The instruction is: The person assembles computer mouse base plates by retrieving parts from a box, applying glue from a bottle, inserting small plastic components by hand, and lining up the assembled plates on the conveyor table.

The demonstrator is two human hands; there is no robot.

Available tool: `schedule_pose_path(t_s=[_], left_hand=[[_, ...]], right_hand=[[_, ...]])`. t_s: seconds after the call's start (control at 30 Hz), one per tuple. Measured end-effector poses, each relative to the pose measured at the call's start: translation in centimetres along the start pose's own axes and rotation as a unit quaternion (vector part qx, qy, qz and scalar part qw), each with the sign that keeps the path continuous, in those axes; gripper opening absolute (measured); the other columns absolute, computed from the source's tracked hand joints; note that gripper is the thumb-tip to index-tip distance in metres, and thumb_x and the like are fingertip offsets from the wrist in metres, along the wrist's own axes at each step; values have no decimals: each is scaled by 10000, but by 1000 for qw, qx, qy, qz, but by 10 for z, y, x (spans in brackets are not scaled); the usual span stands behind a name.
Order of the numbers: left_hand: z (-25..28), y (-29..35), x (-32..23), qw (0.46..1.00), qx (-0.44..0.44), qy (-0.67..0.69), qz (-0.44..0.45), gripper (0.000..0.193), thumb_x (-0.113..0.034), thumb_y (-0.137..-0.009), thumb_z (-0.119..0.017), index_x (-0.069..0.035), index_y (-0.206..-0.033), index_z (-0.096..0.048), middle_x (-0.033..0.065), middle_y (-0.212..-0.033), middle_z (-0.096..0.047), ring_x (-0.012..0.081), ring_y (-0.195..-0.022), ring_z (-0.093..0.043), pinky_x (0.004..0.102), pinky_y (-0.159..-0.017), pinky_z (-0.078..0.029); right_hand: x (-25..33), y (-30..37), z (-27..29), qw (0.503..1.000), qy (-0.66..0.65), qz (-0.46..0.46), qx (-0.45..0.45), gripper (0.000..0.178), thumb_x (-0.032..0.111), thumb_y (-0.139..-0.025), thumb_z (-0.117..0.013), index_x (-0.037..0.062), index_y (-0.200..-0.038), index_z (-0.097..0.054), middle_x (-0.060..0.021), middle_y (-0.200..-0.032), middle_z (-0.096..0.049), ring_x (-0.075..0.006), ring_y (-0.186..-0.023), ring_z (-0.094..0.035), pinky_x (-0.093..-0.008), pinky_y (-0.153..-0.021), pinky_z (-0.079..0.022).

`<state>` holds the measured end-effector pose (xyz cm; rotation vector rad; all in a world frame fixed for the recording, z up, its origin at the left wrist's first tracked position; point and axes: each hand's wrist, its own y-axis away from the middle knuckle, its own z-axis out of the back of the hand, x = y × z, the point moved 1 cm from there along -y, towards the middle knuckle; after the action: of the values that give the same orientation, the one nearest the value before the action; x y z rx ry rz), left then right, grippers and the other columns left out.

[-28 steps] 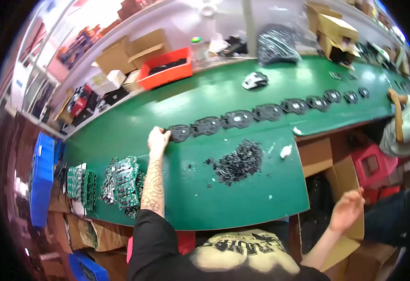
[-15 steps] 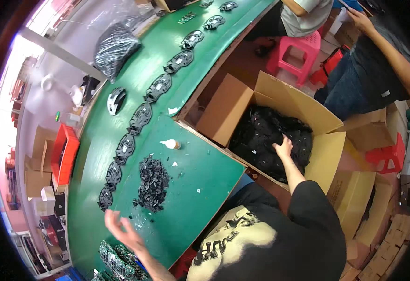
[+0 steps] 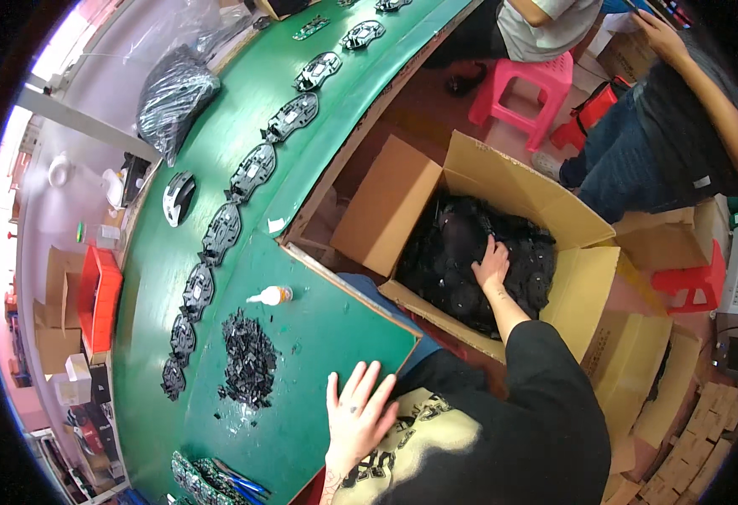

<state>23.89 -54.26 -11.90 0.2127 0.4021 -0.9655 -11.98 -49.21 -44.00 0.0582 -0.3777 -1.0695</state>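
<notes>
My left hand (image 3: 360, 412) is open, its fingers spread over the near edge of the green table (image 3: 318, 337). My right hand (image 3: 492, 263) reaches into an open cardboard box (image 3: 546, 181), thumb and fingers apart against a smooth, dark rounded part (image 3: 463, 238). Around it the box is filled with black plastic parts (image 3: 524, 282), heaped together. A pile of small black plastic bits (image 3: 249, 362) lies on the table, left of my left hand. Just beyond the pile, a small white bottle (image 3: 271, 295) rests on its side.
A curved row of black mouse-shaped bases (image 3: 253, 172) runs along the table. A white-and-black mouse shell (image 3: 178, 199) sits left of it. Green circuit boards (image 3: 196, 480) and blue-handled pliers (image 3: 247, 484) are at the near edge. Pink stool (image 3: 524, 88) and two people stand beyond the box.
My left hand has swung right, from near the row's close end to the table edge. My right hand remains in the box, among the black parts. The view has shifted.
</notes>
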Motion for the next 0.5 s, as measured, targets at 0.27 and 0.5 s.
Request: schedule_pose_path(t_s=[0.27,0.5], left_hand=[[-4,-15,-9,989,77,-119,38,546,-223,-799,-697,-268,-1327,-563,17,-1405,-504,198,-1289,-462,565,-1094,-260],[-6,-9,-6,987,66,-145,8,525,-180,-699,-743,-289,-1205,-655,45,-1298,-576,244,-1226,-499,595,-1106,-240]], right_hand=[[-11,-102,1,989,126,20,-72,1077,203,-647,-850,160,-1513,-212,-184,-1479,-328,-373,-1383,-304,-543,-1065,-343],[-31,-145,-40,968,246,48,11,857,166,-724,-775,158,-1468,-348,-173,-1396,-444,-421,-1228,-479,-491,-886,-482]])
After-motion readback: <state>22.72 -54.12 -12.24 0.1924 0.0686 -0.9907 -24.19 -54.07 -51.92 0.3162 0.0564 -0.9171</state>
